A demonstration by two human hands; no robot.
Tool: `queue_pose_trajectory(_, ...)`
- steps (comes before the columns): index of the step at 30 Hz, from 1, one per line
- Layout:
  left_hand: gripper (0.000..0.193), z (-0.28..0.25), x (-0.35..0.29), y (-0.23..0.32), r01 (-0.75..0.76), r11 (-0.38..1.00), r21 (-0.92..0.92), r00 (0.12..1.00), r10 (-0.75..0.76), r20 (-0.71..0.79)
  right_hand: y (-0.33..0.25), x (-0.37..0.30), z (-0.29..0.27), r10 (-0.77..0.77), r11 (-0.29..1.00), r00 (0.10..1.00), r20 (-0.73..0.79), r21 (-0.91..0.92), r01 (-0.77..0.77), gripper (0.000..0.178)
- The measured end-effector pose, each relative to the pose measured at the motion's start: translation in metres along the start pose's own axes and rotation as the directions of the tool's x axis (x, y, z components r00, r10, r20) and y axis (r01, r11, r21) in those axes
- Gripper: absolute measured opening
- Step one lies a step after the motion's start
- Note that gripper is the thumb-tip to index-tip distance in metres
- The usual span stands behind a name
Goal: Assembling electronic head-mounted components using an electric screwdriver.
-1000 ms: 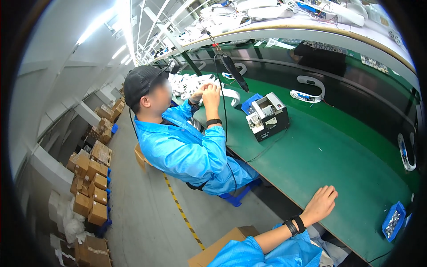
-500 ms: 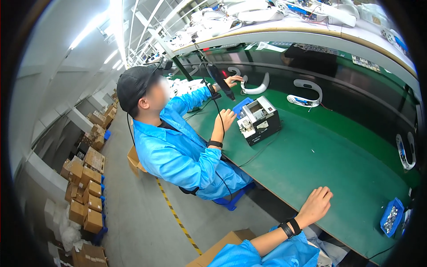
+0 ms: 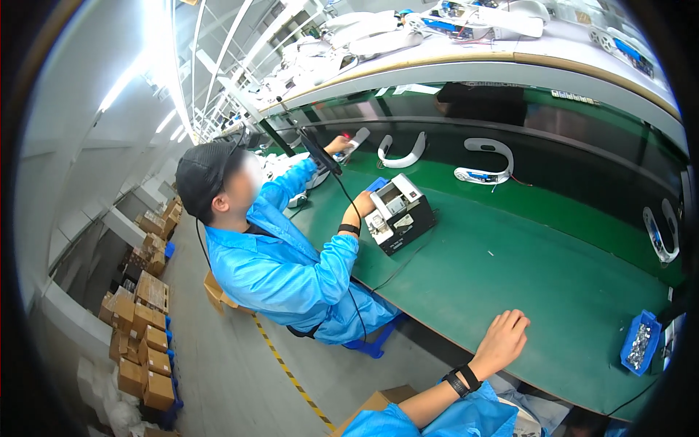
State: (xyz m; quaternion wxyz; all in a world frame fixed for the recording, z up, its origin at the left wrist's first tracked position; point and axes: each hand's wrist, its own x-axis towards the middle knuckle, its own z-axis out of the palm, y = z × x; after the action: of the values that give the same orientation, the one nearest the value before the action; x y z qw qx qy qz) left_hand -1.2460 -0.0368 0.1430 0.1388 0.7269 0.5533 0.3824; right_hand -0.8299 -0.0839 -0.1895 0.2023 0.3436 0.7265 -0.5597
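Observation:
My left hand (image 3: 501, 341) rests on the green tabletop (image 3: 466, 280) close to its front edge. Its fingers are loosely bent and a little apart, with nothing visible in them. Two black bands circle the wrist below a blue sleeve. Nearest to it on the right is a blue plastic bin (image 3: 640, 344) of small metal parts. A small white scrap (image 3: 491, 253) lies farther in on the table. My right hand is out of the picture.
On the left, a co-worker in blue (image 3: 280, 255) reaches one hand to a small black-and-white machine (image 3: 397, 215), the other to a white piece (image 3: 355, 143). A dark tool (image 3: 319, 151) hangs there. White curved housings (image 3: 489, 164) stand along the back, below a loaded shelf (image 3: 466, 67).
My view has swung slightly; my left hand keeps its place on the table. The co-worker's far hand has moved left, off the curved housing, and the near hand has lowered to the machine.

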Motion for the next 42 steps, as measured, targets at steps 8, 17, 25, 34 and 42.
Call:
queue_pose_trajectory(8, 0.022, 0.001, 0.005, 0.003, 0.005, 1.0, 0.029, 0.999, -0.006, 0.039, 0.004, -0.008, -0.013, -0.005, 1.0, 1.0, -0.014, -0.007, 0.005, 0.028)
queue_pose_trajectory(17, 0.02, 0.004, 0.013, -0.001, -0.015, 0.997, 0.079, 0.997, 0.009, 0.08, 0.019, -0.093, 0.057, 0.139, 0.98, 0.982, -0.129, 0.161, -0.118, 0.029)
queue_pose_trajectory(25, 0.015, 0.002, 0.03, -0.014, 0.261, 0.915, -0.306, 0.96, -0.213, 0.181, 0.015, -0.139, 0.109, 0.237, 0.941, 0.949, -0.209, 0.294, -0.17, 0.029)
queue_pose_trajectory(34, 0.018, -0.018, 0.279, -0.102, 0.079, 0.985, 0.152, 0.994, -0.09, 0.067, -0.022, -0.184, 0.187, 0.368, 0.871, 0.876, -0.311, 0.445, -0.207, 0.03)
queue_pose_trajectory(42, 0.058, 0.107, 0.409, -0.207, 0.251, 0.597, 0.762, 0.968, -0.133, -0.214, -0.267, -0.34, 0.04, 0.435, 0.728, 0.677, -0.594, 0.674, 0.124, 0.035)
